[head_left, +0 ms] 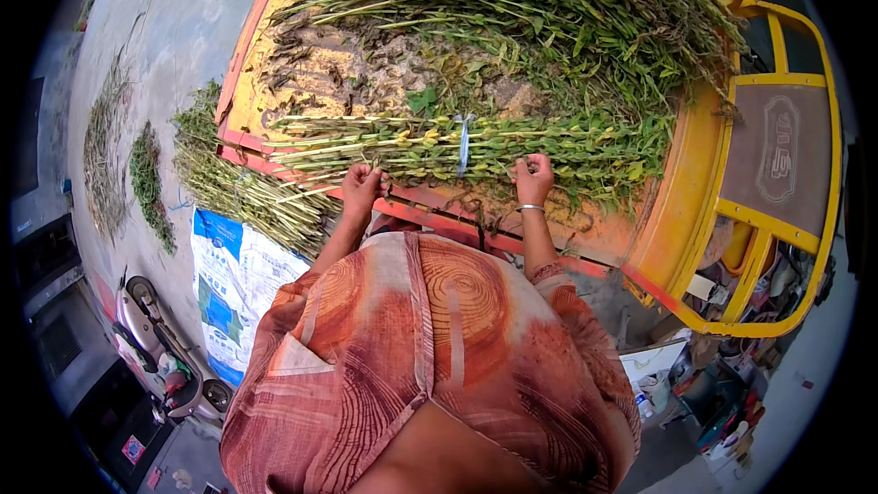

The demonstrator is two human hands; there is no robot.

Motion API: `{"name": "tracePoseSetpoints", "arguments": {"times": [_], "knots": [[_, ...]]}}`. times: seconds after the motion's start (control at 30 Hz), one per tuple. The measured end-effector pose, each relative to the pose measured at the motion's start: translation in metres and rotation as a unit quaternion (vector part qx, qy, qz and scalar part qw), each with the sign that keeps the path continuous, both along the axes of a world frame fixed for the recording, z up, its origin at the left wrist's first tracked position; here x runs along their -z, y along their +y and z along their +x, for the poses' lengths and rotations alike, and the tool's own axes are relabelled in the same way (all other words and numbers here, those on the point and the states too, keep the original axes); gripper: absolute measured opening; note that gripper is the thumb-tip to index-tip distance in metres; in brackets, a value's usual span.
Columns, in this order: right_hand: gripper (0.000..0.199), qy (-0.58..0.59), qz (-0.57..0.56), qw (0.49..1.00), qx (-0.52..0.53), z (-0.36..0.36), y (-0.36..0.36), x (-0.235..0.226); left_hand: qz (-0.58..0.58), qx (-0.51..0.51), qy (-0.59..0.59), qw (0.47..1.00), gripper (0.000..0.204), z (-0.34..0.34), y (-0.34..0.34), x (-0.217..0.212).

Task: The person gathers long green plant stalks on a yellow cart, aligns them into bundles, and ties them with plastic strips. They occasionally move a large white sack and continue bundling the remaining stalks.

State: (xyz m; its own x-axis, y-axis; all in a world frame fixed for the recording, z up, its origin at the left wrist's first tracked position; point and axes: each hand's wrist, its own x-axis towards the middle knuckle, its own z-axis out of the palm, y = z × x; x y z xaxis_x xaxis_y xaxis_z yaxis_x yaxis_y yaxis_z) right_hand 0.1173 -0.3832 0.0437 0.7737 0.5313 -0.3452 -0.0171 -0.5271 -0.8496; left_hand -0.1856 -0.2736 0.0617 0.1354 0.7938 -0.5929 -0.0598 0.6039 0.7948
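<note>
A long bundle of cut green stalks with pods (384, 139) lies crosswise in front of me on a flatbed. Around its middle runs a pale bluish-white tie strip (464, 148). My left hand (364, 187) is closed in a pinch at the bundle's near edge, by the bare stalk ends. Whatever its fingertips hold is too small to make out. Farther right, below the leafy part, my right hand (533, 179) has its fingers curled together, with a silver bracelet on the wrist. Its fingertips also hide anything they may hold.
The yellow-orange cargo bed (315, 59) has a red edge and a yellow rail frame (823, 247) at right. A larger heap of stalks (540, 0) covers its far side. More stalks (247, 187) lean at left, beside a white-blue sack (233, 284). A scooter (169, 348) stands lower left.
</note>
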Motion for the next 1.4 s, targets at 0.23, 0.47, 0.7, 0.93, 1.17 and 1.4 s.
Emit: {"name": "tracePoseSetpoints", "arguments": {"times": [0.23, 0.47, 0.7, 0.93, 1.17, 1.4], "knots": [[0.022, -0.248, -0.118, 0.95, -0.146, 0.004, 0.04, 0.007, 0.141, 0.098, 0.139, 0.975, 0.017, 0.029, 0.002, 0.018], [0.014, -0.001, 0.002, 1.0, 0.017, 0.027, -0.004, 0.015, 0.364, 0.287, 0.341, 0.818, 0.041, 0.06, 0.043, 0.007], [0.008, 0.101, 0.097, 0.988, -0.061, 0.029, -0.008, -0.018, 0.409, 0.479, 0.317, 0.71, 0.029, 0.099, 0.045, -0.001], [0.028, -0.192, -0.175, 0.962, -0.081, 0.008, 0.021, 0.031, 0.447, 0.493, 0.373, 0.647, 0.018, 0.098, 0.002, 0.014], [0.024, 0.202, 0.101, 0.973, -0.044, 0.009, 0.019, -0.001, 0.449, 0.328, 0.26, 0.789, 0.011, 0.091, 0.016, 0.014], [0.013, 0.442, 0.241, 0.863, -0.02, 0.041, -0.049, -0.053, 0.279, 0.248, 0.449, 0.812, 0.028, 0.067, 0.091, 0.028]]}}
